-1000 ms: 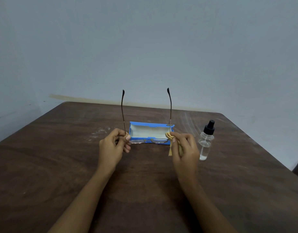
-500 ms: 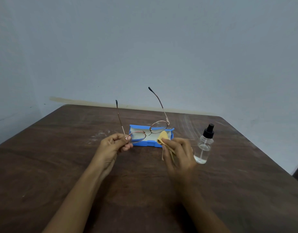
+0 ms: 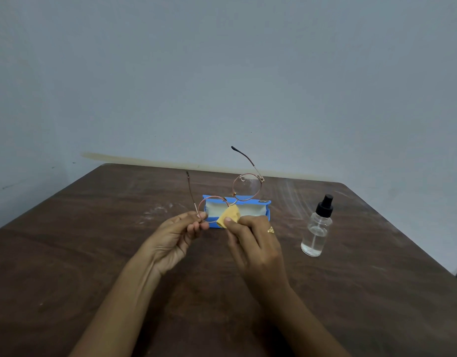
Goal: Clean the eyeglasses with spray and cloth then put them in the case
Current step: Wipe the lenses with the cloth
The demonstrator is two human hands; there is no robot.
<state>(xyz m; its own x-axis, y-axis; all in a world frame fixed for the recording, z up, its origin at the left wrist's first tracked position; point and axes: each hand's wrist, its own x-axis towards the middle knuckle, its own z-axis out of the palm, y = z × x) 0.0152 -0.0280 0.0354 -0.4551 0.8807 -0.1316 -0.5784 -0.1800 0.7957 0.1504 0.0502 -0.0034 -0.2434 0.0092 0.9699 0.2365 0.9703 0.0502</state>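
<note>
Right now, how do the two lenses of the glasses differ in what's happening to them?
The left lens sits low, by the left hand pinching the frame's corner, with the yellow cloth in the right hand pressed on it. The right lens is tilted up higher, bare and untouched. Both are round, clear and rimmed in thin copper-coloured wire, held above the open blue case.

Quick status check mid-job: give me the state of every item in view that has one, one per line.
Eyeglasses: held up off the table, tilted, temples unfolded.
Cloth: bunched, pressed on the lower lens.
Case: open on the table, nothing visible inside.
Spray bottle: upright on the table, untouched, some clear liquid inside.
Left hand: pinching the frame by the hinge.
Right hand: gripping the cloth.
</note>
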